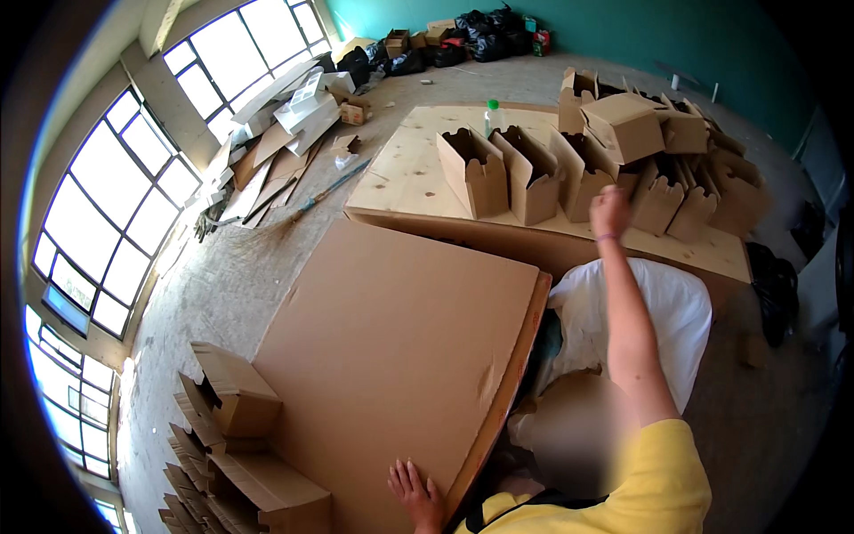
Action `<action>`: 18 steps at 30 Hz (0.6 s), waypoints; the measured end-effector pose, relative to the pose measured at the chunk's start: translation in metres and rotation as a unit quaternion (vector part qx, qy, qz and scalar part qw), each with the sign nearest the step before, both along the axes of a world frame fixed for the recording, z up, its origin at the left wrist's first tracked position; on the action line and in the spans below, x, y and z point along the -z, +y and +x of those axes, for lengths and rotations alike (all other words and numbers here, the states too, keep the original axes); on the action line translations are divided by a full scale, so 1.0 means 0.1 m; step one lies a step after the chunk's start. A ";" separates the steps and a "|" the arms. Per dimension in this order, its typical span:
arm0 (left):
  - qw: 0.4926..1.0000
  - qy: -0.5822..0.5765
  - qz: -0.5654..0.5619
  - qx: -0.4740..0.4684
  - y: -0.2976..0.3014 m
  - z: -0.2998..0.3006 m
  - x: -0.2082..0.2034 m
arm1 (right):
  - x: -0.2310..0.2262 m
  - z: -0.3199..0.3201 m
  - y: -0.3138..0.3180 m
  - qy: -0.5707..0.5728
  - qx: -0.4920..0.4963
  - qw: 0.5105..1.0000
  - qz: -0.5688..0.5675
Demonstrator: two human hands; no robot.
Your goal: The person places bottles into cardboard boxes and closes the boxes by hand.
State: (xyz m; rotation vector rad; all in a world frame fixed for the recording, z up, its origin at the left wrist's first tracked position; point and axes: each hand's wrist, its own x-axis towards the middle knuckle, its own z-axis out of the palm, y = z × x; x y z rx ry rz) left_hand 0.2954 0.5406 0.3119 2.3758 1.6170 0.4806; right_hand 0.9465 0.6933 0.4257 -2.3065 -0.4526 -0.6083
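My left hand [415,495] rests with its fingers stretched out on a large flat brown cardboard surface [400,329], near its close edge. My right arm reaches far forward. At its end my right hand [610,213] is closed at the near right edge of an open-topped cardboard box [583,178]. Whether the fingers grip that box is hidden. Left of it, two more open boxes with notched rims, one cardboard box [473,178] and another box [531,182], stand upright in a row on a pale wooden board [400,169].
More boxes [623,129] are piled on the board's right, beside a green-capped bottle [493,117]. Several folded boxes [267,485] lean at the lower left. A broom [311,203] and scrap panels [276,151] lie on the floor. White cloth [658,307] shows below my right arm.
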 end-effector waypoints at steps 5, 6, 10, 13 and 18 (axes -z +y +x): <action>0.999 0.005 -0.028 0.020 0.00 0.04 -0.22 | -0.01 1.39 -0.96 -0.010 0.042 0.987 -0.156; 0.999 0.016 -0.020 0.020 -0.02 0.01 -0.19 | -0.03 1.56 -1.08 -0.007 0.027 0.986 -0.163; 0.999 0.004 -0.037 0.040 0.06 0.14 -0.30 | 0.12 1.92 -1.43 0.086 -0.015 0.968 -0.235; 0.999 0.026 -0.022 0.024 -0.03 0.10 -0.19 | 0.16 1.77 -1.42 0.023 -0.019 0.963 -0.269; 0.998 0.031 0.034 0.034 0.03 -0.04 0.12 | 0.10 1.43 -1.66 -0.062 -0.075 0.958 -0.271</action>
